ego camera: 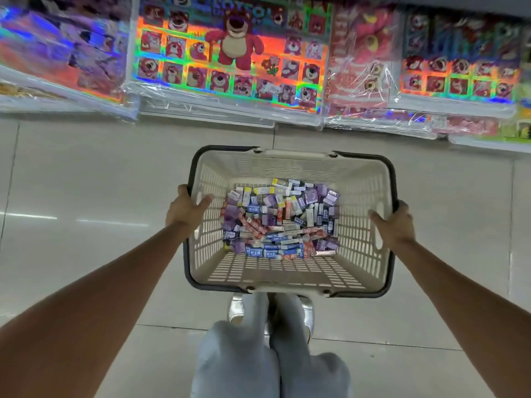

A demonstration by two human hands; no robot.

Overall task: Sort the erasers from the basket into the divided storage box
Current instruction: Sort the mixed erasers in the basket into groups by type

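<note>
while both arms reached forward, the one cream basket [290,165] with its slotted walls and dark rim hung between two hands above the pale tiled floor [86,173]. the left hand [186,209] held the basket's left rim, thumb on the outer side and fingers hooked over the edge onto the inner wall. the right hand [395,222] held the right rim the same way, thumb lying inside along the wall and the fingers wrapped over the outside, mostly hidden.

the erasers [280,219] lay in a single loose heap on the basket's floor, crowded toward the far end and spread from wall to wall, leaving a bare strip of slotted floor nearest the person. they were too many and too jumbled to count; wrappers showed in purple, blue and white, and red-orange, with a few yellow-tipped ones at the far edge.

below the basket two legs in light grey trousers [238,363] came up from the bottom edge, and two silver shoes [237,308] stood on the tiles, partly covered by the basket.

along the far side of the floor leaned four shiny wrapped sticker sheets [230,53] printed with pink bears, the leftmost and rightmost cut off by the edges and blurred.
</note>
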